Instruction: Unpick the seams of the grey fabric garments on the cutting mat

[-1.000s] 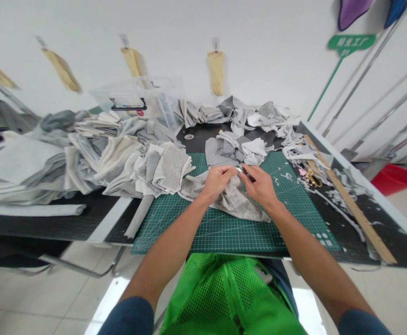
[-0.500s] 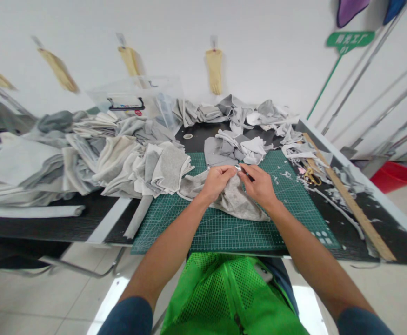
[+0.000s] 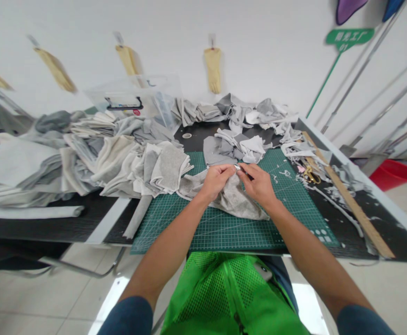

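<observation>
A crumpled grey cloth lies on the green cutting mat, its upper edge raised between my hands. My left hand is closed, pinching that edge with thumb and forefinger. Close beside it, my right hand is closed around a small tool with a shiny metal tip and a dark body. The tip meets the cloth edge at my left fingertips. Fingers cover most of the tool, so its exact kind is hidden. Just beyond my hands sit grey and white cloth pieces.
Stacked grey cloths cover the left side, before a clear plastic box. On the right lie a wooden ruler, gold-handled scissors and fabric scraps. More cloth lines the back. A red bucket stands beyond the table.
Both hands keep nearly the same place and grip on the cloth and tool. The whole view has shifted very slightly.
</observation>
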The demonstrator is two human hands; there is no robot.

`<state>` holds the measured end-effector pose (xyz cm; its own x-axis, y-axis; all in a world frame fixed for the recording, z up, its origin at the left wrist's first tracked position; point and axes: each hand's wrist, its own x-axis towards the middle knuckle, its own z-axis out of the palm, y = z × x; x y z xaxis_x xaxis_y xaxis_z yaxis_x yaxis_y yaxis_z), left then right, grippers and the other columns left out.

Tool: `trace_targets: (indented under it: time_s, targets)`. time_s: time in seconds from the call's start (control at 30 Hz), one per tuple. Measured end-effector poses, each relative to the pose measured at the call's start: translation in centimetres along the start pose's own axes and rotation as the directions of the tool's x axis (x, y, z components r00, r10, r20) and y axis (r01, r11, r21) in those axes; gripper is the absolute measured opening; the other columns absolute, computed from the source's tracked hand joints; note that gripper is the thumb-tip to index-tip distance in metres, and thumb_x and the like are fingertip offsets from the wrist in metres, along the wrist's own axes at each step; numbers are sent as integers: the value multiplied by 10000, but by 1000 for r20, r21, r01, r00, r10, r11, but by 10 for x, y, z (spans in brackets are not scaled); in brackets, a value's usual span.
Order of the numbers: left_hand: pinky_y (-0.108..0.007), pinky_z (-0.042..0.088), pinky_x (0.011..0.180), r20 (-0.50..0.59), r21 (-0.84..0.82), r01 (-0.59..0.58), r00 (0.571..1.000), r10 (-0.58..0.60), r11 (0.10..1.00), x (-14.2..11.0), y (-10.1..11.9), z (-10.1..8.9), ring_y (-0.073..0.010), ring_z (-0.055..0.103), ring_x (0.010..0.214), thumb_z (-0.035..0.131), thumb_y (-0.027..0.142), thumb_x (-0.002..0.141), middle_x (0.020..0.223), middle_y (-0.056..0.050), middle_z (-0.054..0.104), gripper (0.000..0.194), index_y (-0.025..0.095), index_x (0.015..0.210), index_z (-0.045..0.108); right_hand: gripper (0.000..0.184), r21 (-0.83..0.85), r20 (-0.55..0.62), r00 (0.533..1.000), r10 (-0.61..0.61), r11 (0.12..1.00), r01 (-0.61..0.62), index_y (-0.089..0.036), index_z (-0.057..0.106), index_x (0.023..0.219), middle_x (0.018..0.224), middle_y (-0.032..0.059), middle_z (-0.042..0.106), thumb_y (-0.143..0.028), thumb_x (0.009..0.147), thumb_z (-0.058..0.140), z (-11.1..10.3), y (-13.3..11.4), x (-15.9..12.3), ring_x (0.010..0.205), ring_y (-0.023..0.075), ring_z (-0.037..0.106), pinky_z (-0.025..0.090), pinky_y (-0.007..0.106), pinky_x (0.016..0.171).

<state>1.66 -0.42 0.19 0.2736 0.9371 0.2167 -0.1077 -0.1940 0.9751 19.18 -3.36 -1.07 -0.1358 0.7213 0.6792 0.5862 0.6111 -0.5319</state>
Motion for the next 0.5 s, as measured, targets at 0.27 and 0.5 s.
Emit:
trace_targets:
  time_s: [0.27,0.5]
  targets:
    - [-243,402,664,-4,-16,-3,1000,3,1000,0,-2,0,-124,530,700,732,425,822,730,-4,663,293,135,814,768,378,32,9,1000,26,999,-26,-239,737,1253,1022,104,740,-459,1050,507,-1,-3,0,942,247,675,519,364,873]
    - [-242,417,666,-25,-34,26,999,-27,999,2,-3,-1,-135,564,722,752,446,800,781,-20,710,307,142,838,781,420,142,-90,980,178,976,-164,-217,744,1168,1089,101,752,-550,994,558,1,3,2,976,259,673,516,395,910]
